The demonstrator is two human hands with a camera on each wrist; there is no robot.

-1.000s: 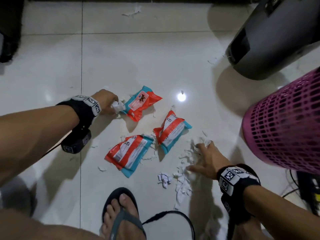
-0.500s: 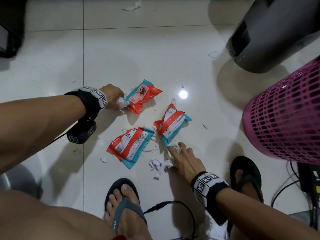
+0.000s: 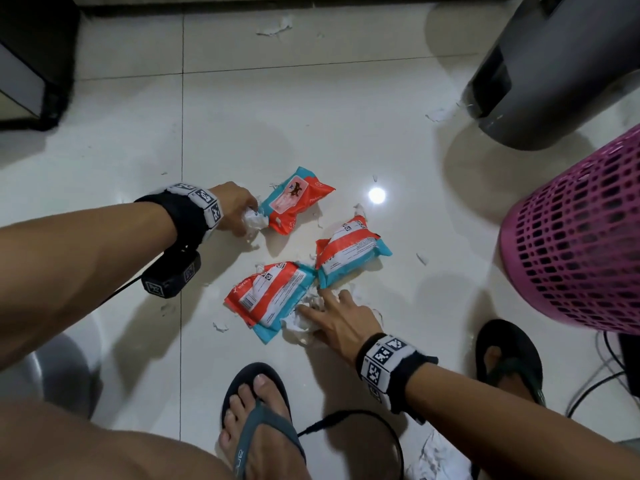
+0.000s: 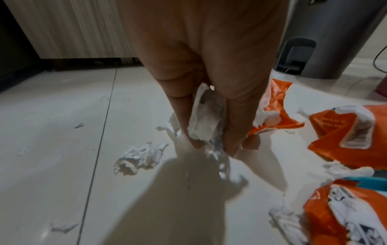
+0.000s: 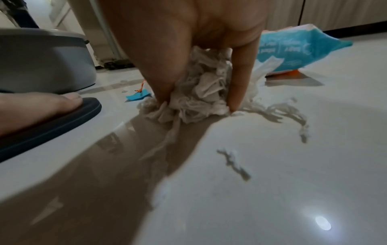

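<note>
Three red-and-teal wipe packets lie on the white tiled floor: a far one (image 3: 298, 200), a right one (image 3: 349, 254) and a near one (image 3: 270, 296). My left hand (image 3: 251, 216) (image 4: 211, 147) pinches a crumpled white tissue wad (image 3: 256, 221) (image 4: 204, 119) against the floor just left of the far packet. My right hand (image 3: 318, 303) (image 5: 199, 106) sits low at the near packet's right corner. Its thumb and fingers close around a heap of torn tissue scraps (image 3: 301, 323) (image 5: 201, 92).
A pink mesh basket (image 3: 581, 237) stands at the right, a grey bin (image 3: 554, 71) behind it. Dark furniture (image 3: 34, 57) is at the far left. My feet in flip-flops (image 3: 256, 410) (image 3: 509, 362) and a black cable (image 3: 346, 419) are near. Loose scraps (image 3: 275, 27) dot the floor.
My right hand has swept left across the floor, dragging the scattered scraps into a heap beside the near packet. My left hand stays by the far packet with its wad.
</note>
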